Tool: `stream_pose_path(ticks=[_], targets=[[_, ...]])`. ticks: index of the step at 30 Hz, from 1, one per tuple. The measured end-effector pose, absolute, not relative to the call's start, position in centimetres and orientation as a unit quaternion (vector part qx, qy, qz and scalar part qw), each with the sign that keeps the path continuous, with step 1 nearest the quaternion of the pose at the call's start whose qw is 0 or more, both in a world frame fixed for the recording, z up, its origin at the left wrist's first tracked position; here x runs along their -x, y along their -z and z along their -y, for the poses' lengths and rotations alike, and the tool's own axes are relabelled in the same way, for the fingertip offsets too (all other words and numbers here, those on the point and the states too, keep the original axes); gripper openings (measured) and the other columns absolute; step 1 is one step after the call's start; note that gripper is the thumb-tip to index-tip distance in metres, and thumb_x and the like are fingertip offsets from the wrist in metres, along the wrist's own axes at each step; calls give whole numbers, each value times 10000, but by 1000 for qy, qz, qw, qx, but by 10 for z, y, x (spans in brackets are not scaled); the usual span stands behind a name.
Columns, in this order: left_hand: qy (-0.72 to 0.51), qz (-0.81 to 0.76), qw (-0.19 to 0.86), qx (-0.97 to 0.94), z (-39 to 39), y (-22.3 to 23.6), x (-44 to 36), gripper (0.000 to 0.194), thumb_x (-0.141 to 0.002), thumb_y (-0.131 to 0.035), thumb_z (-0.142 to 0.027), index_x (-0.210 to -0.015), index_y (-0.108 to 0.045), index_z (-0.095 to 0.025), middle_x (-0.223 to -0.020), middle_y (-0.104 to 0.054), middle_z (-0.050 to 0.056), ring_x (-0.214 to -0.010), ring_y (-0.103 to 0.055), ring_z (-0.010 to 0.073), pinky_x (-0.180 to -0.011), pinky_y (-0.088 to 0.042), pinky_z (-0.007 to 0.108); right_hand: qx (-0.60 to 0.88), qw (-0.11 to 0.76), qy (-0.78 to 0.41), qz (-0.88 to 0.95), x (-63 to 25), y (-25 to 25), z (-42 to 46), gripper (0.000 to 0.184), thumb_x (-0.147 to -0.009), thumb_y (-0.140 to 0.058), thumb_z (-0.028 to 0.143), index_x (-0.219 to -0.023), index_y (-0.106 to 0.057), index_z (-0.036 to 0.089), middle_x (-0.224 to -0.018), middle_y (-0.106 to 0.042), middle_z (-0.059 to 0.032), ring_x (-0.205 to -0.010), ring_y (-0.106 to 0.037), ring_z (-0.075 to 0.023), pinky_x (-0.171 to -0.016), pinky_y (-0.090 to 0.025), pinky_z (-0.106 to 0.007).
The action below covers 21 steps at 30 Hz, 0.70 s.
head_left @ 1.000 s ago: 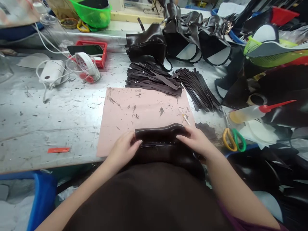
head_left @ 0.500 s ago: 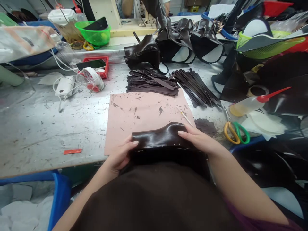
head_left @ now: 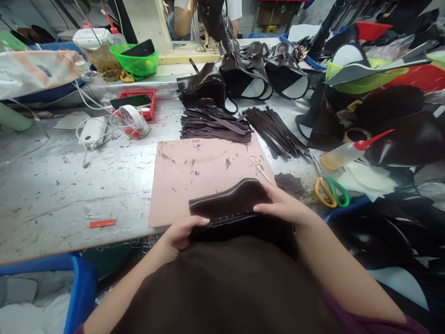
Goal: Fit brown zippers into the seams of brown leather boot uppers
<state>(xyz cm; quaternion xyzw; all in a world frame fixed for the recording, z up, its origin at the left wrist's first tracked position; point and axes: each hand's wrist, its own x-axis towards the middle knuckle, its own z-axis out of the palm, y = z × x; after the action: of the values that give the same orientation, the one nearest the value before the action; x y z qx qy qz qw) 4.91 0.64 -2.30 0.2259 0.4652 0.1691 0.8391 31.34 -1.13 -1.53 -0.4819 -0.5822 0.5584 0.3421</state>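
A glossy dark brown leather boot upper lies across my two hands at the table's front edge, with a row of small pale marks along its near edge. My left hand grips its lower left end, thumb on top. At the right end my right hand is closed on it, the thumb pressed on the leather and the fingers partly behind. Its lower part is lost in shadow against my dark apron. Under and beyond it is a pink sheet bearing dark smears, with a thin white stick on it.
Bundles of dark zippers and strips lie behind the sheet, with more boot uppers beyond. Scissors and a red-tipped glue bottle are at right. A blue bin stands lower left. Another person's arm shows behind.
The upper has tilted so more of its marked side shows. My left hand has moved slightly right and down along its near edge; my right hand keeps its grip. The view has shifted slightly.
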Motion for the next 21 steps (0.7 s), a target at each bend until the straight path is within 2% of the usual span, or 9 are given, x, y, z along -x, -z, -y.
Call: stream_pose_path(ticks=[3, 5, 7, 9, 11, 13, 16, 21], targets=[[-182, -427, 855, -229, -7, 24, -47, 124, -559, -601, -228, -596, -673, -133, -648, -690, 75, -632, -645, 238, -633, -531, 352, 498, 352, -513, 605, -309, 15, 8, 528, -702, -662, 286, -1198, -497, 213, -1209, -552, -73, -1147, -486, -222, -967, -394, -397], [-190, -391, 863, -256, -7, 25, -45, 180, -579, -568, -273, -627, -678, -139, -684, -694, 85, -699, -650, 268, -700, -524, 401, 515, 349, -485, 615, -309, 14, 2, 498, -689, -667, 302, -1156, -525, 203, -1130, -599, -73, -1086, -533, -218, -920, -431, -389], [-224, -361, 854, -300, -10, 27, -43, 264, -631, -528, -346, -720, -685, -153, -734, -698, 88, -800, -644, 296, -771, -502, 447, 570, 318, -458, 604, -316, 13, -10, 401, -728, -615, 339, -1095, -554, 189, -962, -656, -57, -917, -613, -193, -797, -496, -351], [-283, -324, 835, -343, -14, 27, -41, 393, -700, -464, -469, -825, -679, -166, -789, -698, 92, -898, -622, 311, -845, -465, 474, 683, 273, -369, 568, -333, 13, -28, 282, -793, -518, 363, -998, -586, 182, -809, -661, -32, -750, -630, -161, -677, -508, -305], [-333, -279, 822, -369, -17, 23, -38, 547, -738, -386, -590, -935, -659, -158, -868, -690, 103, -985, -586, 323, -905, -421, 482, 785, 236, -241, 520, -355, 14, -50, 218, -816, -470, 327, -908, -596, 175, -822, -646, -48, -775, -613, -168, -695, -481, -311], [-350, -241, 830, -362, -20, 16, -34, 638, -761, -348, -636, -1055, -612, -135, -974, -668, 115, -1066, -535, 336, -948, -375, 485, 833, 216, -158, 485, -377, 17, -72, 135, -775, -508, 252, -837, -587, 161, -919, -621, -98, -909, -575, -223, -785, -434, -369], [-361, -196, 858, -307, -20, 4, -27, 676, -782, -369, -631, -1187, -518, -111, -1093, -621, 122, -1127, -479, 349, -981, -322, 491, 863, 175, -139, 454, -399, 25, -96, 54, -671, -584, 166, -709, -546, 158, -858, -603, -134, -937, -550, -309, -792, -394, -442], [-379, -182, 874, -244, -12, -8, -21, 746, -767, -376, -674, -1234, -468, -101, -1165, -577, 135, -1146, -458, 353, -998, -295, 479, 870, 151, -169, 439, -407, 31, -105, 220, -546, -658, 108, -549, -457, 200, -583, -514, -41, -860, -556, -334, -744, -396, -438]])
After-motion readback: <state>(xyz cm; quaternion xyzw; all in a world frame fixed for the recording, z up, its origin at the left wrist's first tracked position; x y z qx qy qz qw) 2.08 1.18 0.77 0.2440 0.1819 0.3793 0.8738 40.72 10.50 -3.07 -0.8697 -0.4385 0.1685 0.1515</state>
